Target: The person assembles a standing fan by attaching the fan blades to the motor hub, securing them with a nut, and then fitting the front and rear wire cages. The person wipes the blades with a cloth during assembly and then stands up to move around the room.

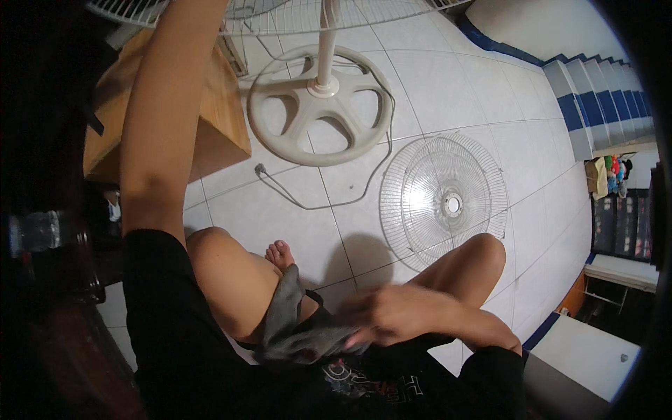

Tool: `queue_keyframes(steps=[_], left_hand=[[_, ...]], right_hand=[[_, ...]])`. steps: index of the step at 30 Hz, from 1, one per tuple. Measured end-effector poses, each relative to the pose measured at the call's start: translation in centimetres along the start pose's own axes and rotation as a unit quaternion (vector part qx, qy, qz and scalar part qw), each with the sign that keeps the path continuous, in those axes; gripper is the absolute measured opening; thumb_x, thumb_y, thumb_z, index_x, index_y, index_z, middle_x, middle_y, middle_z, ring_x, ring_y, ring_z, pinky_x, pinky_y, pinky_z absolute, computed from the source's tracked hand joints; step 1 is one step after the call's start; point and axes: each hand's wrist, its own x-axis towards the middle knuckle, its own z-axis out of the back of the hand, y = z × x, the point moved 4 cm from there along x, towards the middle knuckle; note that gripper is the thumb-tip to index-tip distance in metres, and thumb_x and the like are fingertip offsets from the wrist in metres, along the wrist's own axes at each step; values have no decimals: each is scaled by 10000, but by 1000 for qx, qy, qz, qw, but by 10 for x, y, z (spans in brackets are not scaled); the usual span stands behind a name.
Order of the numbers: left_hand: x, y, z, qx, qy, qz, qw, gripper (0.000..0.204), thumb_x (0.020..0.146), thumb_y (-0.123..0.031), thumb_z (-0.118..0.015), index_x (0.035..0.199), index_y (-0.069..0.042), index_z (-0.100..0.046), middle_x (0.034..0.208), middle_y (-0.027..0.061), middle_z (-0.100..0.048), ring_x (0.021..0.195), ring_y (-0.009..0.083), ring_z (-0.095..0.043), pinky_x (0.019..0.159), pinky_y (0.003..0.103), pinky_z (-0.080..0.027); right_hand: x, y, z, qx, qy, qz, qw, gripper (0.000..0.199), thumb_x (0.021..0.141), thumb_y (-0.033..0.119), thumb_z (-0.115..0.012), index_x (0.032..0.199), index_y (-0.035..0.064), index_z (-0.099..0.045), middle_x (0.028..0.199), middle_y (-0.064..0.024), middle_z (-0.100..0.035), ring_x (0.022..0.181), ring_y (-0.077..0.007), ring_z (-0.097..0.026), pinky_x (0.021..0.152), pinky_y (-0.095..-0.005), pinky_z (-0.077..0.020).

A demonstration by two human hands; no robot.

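Note:
My left arm [164, 119] reaches up past the top edge of the view, and its hand is out of sight behind or beyond the fan. Over my lap my right hand [392, 311], smeared by motion, is closed on a dark grey cloth [301, 343]. Part of that cloth drapes over my left knee. A white pedestal fan stands in front of me: its wire cage [280, 24] crosses the top edge, and its pole rises from a round spoked base [322, 105]. On the tiles to the right lies a detached round wire fan grille [483, 189].
A wooden box [217, 154] stands to the left, partly behind my arm. The fan's power cord [308, 208] curls over the tiled floor [427, 84], its plug lying near the base. Blue and white stairs [595, 105] rise at the far right, above a white cabinet [588, 360].

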Motion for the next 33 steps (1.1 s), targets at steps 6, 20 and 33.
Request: queue_keyframes(steps=[6, 20, 33], left_hand=[[-12, 10, 29, -30, -87, 52, 994, 384, 1067, -364, -537, 1108, -28, -720, 937, 35, -729, 892, 115, -676, 859, 280, -527], [21, -6, -1, -238, 23, 107, 965, 459, 1064, -329, -561, 1379, 4, -591, 1177, 54, -708, 1089, 119, -647, 1015, 255, -467], [30, -1, 4, -205, 102, 71, 971, 422, 1018, -284, -635, 1334, -6, -651, 1141, 66, -726, 1048, 119, -676, 981, 255, -500]], right_hand=[[-85, 19, 153, -160, -538, 19, 827, 394, 1037, 279, -591, 1225, -63, -647, 1117, -182, -682, 932, -240, -685, 826, -372, -552], [-95, -30, 204, -32, -419, -488, 765, 522, 793, 452, -889, 823, -31, -696, 712, -90, -689, 660, -189, -663, 634, -377, -537], [64, 80, 253, 340, -611, 324, 638, 568, 973, 112, -530, 1509, -24, -399, 1413, -190, -568, 1283, -286, -584, 1098, -422, -475]])
